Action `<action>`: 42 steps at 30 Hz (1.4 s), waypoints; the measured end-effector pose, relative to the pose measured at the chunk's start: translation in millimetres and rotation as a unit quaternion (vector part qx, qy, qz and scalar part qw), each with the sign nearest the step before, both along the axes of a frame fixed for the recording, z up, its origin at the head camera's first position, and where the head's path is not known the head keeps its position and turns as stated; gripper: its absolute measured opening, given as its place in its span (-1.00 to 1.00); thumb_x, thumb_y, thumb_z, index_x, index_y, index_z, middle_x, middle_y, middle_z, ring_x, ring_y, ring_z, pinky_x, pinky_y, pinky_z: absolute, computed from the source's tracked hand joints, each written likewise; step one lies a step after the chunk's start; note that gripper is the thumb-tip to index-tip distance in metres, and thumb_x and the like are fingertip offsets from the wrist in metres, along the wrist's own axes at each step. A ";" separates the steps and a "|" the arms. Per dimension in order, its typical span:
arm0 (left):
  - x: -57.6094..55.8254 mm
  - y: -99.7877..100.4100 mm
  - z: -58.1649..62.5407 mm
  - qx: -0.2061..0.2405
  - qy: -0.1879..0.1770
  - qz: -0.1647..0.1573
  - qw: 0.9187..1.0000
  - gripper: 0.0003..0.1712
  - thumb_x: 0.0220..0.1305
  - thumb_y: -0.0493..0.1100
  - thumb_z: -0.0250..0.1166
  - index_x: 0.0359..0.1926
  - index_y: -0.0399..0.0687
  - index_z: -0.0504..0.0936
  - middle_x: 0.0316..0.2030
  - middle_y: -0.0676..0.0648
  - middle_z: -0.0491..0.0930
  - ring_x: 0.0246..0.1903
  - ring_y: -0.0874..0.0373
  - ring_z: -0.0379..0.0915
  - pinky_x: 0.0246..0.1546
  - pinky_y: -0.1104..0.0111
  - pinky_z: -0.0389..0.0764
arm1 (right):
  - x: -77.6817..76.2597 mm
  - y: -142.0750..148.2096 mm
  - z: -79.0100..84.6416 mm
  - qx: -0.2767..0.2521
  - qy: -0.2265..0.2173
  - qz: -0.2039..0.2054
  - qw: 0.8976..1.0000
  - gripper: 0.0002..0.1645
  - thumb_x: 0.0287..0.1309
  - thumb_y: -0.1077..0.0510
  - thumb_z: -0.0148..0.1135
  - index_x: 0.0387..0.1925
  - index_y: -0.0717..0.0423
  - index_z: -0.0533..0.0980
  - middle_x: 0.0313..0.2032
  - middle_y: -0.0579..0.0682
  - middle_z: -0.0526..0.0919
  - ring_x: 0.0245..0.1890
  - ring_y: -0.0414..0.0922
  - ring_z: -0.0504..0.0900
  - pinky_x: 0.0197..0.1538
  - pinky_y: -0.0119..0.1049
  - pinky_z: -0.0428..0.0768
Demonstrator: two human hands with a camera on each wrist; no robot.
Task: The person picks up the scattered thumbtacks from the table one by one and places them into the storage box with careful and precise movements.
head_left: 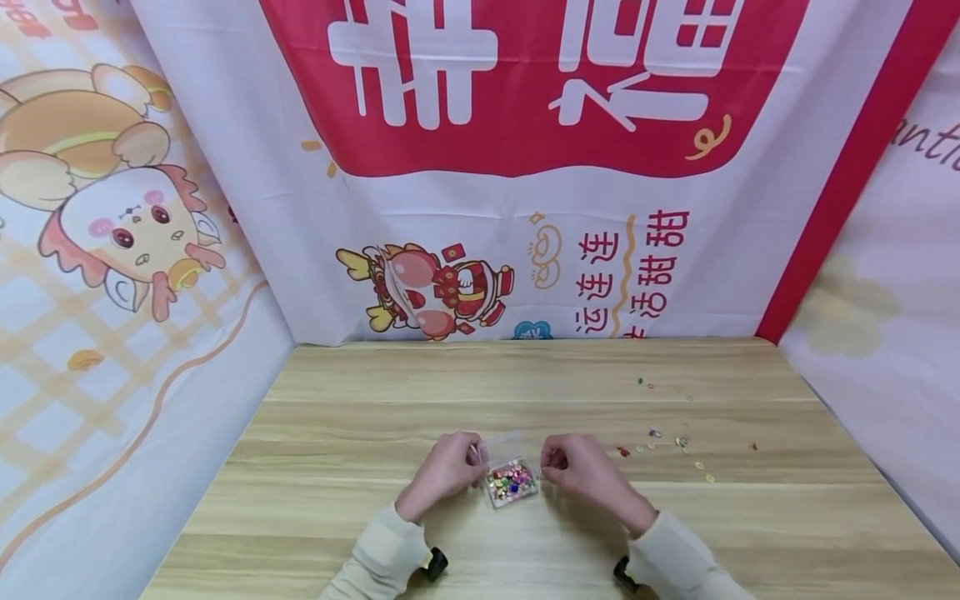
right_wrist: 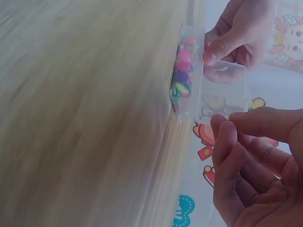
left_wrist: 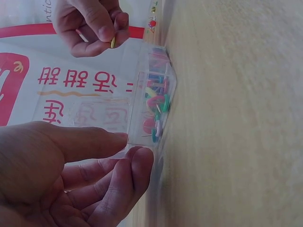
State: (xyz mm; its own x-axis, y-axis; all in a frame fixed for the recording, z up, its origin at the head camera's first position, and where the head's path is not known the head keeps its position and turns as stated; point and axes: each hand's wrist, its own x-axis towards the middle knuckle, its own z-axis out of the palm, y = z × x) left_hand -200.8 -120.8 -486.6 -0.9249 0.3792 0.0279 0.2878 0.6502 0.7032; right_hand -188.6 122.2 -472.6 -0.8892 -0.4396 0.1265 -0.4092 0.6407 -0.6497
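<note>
A small clear plastic box [head_left: 512, 483] of colourful thumbtacks [left_wrist: 155, 101] rests on the table, its transparent lid [right_wrist: 225, 90] standing up at the back. My left hand [head_left: 452, 459] grips the box's left end, thumb at the corner and fingers curled below it in the left wrist view. Just right of the box, my right hand [head_left: 577, 467] pinches a yellow thumbtack [left_wrist: 113, 42] between thumb and index finger. The left wrist view shows this tack edge-on; in the right wrist view the fingertips mostly hide it.
Several loose thumbtacks [head_left: 681, 442] lie scattered over the right part of the wooden table [head_left: 360, 392]. A few more small pieces [head_left: 650, 385] are farther back. Printed cloths [head_left: 465, 208] hang behind the table and along both sides.
</note>
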 end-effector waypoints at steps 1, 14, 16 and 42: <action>0.0 -0.2 -0.1 0.001 0.001 0.000 1.000 -0.91 0.10 -0.41 0.34 -0.39 -0.20 0.61 -0.62 0.01 0.61 -0.69 0.30 0.40 -0.69 0.48 0.44 | -0.2 -1.7 -0.2 -0.002 0.000 0.004 1.000 -0.88 0.00 0.38 0.36 -0.47 0.12 0.61 -0.50 -0.11 0.67 -0.49 -0.30 0.57 -0.39 -0.53 0.57; 0.7 -1.3 -2.7 0.005 -0.008 0.002 1.000 -0.90 0.09 -0.40 0.35 -0.38 -0.17 0.61 -0.61 0.03 0.61 -0.69 0.31 0.42 -0.68 0.47 0.48 | -1.8 -23.6 -2.8 -0.012 0.002 0.029 0.999 -0.80 -0.02 0.41 0.34 -0.52 0.06 0.58 -0.50 -0.10 0.68 -0.48 -0.30 0.57 -0.40 -0.51 0.57; 0.3 -1.2 -2.6 0.005 -0.006 0.002 1.000 -0.90 0.09 -0.40 0.35 -0.38 -0.18 0.61 -0.61 0.03 0.61 -0.69 0.32 0.42 -0.68 0.48 0.47 | -2.4 -25.9 -2.4 -0.014 0.001 0.030 0.999 -0.80 -0.03 0.41 0.34 -0.53 0.06 0.58 -0.49 -0.10 0.69 -0.48 -0.28 0.58 -0.40 -0.50 0.58; -2.7 0.0 -2.2 -0.003 -0.004 0.003 1.000 -0.88 0.12 -0.39 0.38 -0.42 -0.15 0.60 -0.60 0.03 0.62 -0.66 0.31 0.44 -0.65 0.48 0.47 | -4.8 -5.4 4.9 -0.022 -0.018 -0.052 0.998 -0.89 0.09 0.33 0.35 -0.30 0.16 0.67 -0.41 -0.07 0.71 -0.42 -0.24 0.60 -0.34 -0.46 0.59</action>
State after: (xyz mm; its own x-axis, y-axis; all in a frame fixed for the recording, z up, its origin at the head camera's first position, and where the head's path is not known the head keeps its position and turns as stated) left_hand -203.5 -120.8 -488.8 -0.9273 0.3740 0.0177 0.2781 0.6564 0.7013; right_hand -193.4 116.8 -467.7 -0.9342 -0.3390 0.1114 -0.3181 0.6497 -0.6904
